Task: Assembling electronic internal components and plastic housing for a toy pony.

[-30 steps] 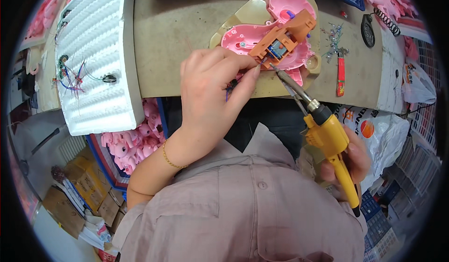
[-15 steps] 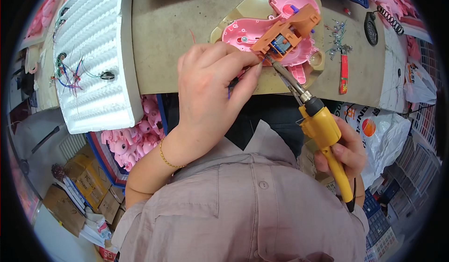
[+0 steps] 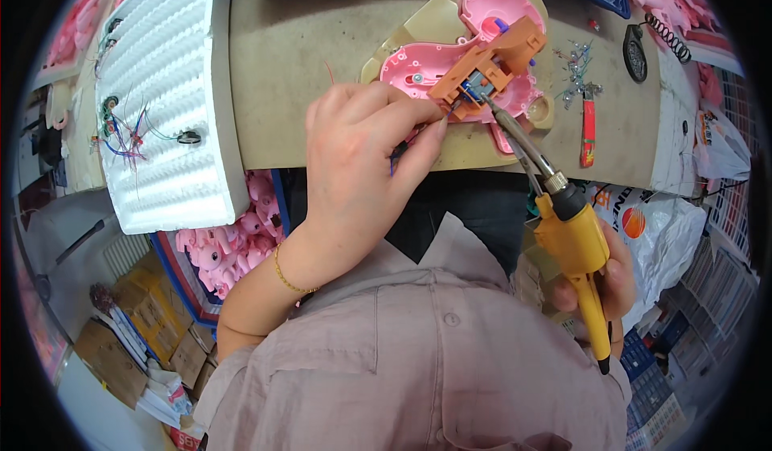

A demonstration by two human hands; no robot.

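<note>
A pink plastic toy half-shell (image 3: pixel 406 66) lies hollow side up in a beige holder (image 3: pixel 438 26). Across it rests an orange plastic housing (image 3: pixel 521 45) with a small blue-and-grey part (image 3: pixel 478 86) in its opening. My left hand (image 3: pixel 358 149) is closed in a pinch beside the housing's near left corner, on thin wires; a purple one and a dark piece show under the fingers. My right hand (image 3: pixel 618 278) grips a yellow soldering iron (image 3: pixel 569 242) with a thin guide tube along its shaft. Its tip is at the housing's opening; contact is unclear.
A white foam tray (image 3: pixel 169 173) with wired parts (image 3: pixel 121 129) stands at left. On the right lie a red-handled tool (image 3: pixel 589 133), small wired components (image 3: pixel 579 69) and a black oval part (image 3: pixel 635 53). Pink toy pieces (image 3: pixel 217 254) fill a blue crate below the table.
The soldering iron has shifted right and slightly toward me. Its tip has moved from the housing's left corner, near my left fingertips, to the opening. My left hand has barely moved.
</note>
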